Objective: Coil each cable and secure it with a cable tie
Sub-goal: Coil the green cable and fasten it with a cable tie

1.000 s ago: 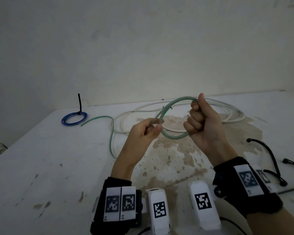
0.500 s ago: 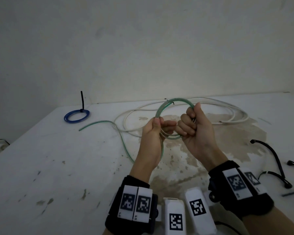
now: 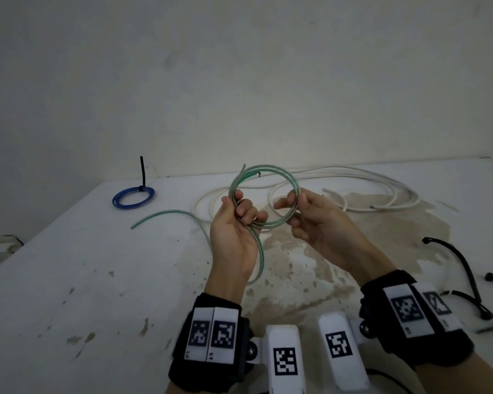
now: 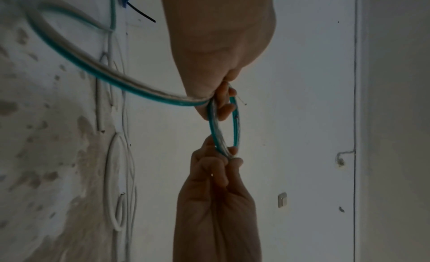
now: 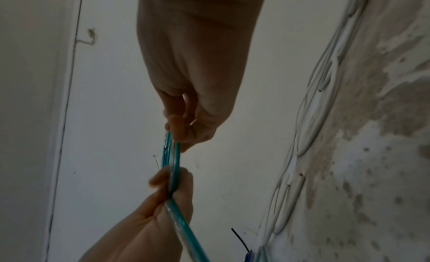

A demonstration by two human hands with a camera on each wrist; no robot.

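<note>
A green translucent cable [image 3: 264, 168] is wound into a small coil held up above the table. My left hand [image 3: 239, 211] grips the coil's left side with curled fingers; my right hand [image 3: 292, 207] pinches its right side. The cable's free tail [image 3: 165, 216] hangs from my left hand down to the table and runs off to the left. In the left wrist view the green coil [image 4: 213, 126] stretches between both hands. The right wrist view shows the green coil [image 5: 171, 153] edge-on between the two hands.
A blue coil [image 3: 133, 196] bound with a black tie [image 3: 141, 172] lies at the far left. A loose white cable [image 3: 382, 183] sprawls behind the hands. Black cable ties [image 3: 464, 268] lie at the right on the stained white table [image 3: 69, 280].
The coil has been widened and turned to face me. My hands have moved apart, from nearly touching to opposite sides of the ring. More of the tail is drawn in.
</note>
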